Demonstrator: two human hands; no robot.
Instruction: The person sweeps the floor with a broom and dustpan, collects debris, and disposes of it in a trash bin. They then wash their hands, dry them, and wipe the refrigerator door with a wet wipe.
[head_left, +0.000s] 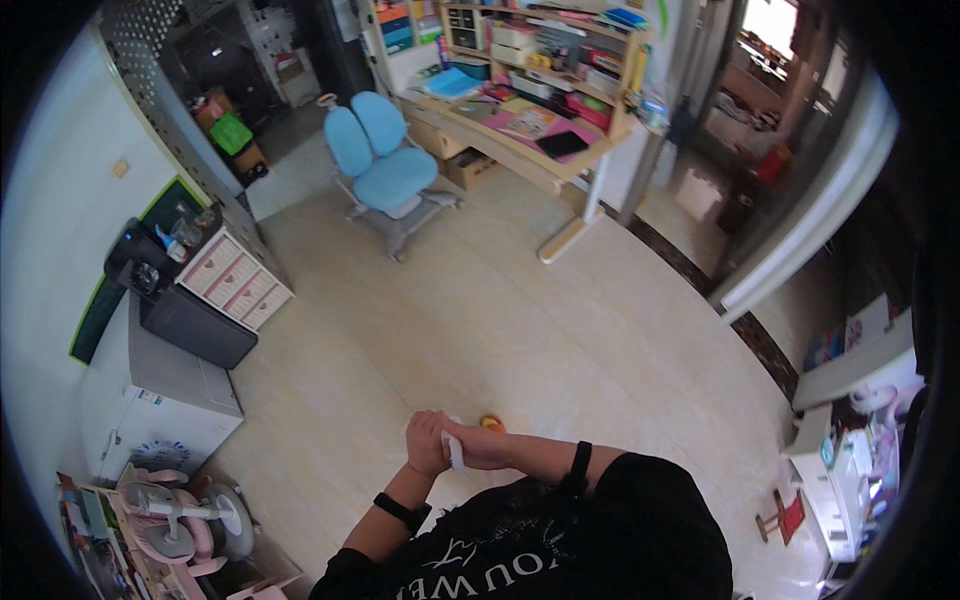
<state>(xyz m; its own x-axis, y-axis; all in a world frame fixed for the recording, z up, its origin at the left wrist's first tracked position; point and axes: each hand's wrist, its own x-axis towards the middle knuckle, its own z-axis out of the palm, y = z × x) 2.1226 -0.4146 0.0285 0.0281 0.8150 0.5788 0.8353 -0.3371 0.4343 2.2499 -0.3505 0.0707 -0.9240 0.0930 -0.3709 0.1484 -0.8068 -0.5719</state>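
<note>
My left hand (427, 442) and my right hand (480, 445) are brought together low in the middle of the head view, in front of my black shirt. Pressed between them is a white tissue or cloth (456, 452), part of it hanging below the palms. Dark bands circle both arms. Which fingers hold the white piece is partly hidden. Just beyond the hands, the tip of a yellow and orange shoe or slipper (492, 424) shows on the tiled floor (570, 337).
A blue swivel chair (395, 180) stands by a cluttered wooden desk (480, 135). At left are a drawer unit (236, 281), a white chest freezer (180, 405) and a pink chair (169, 521). A small red folding stool (792, 517) is at lower right, near a doorway threshold (765, 352).
</note>
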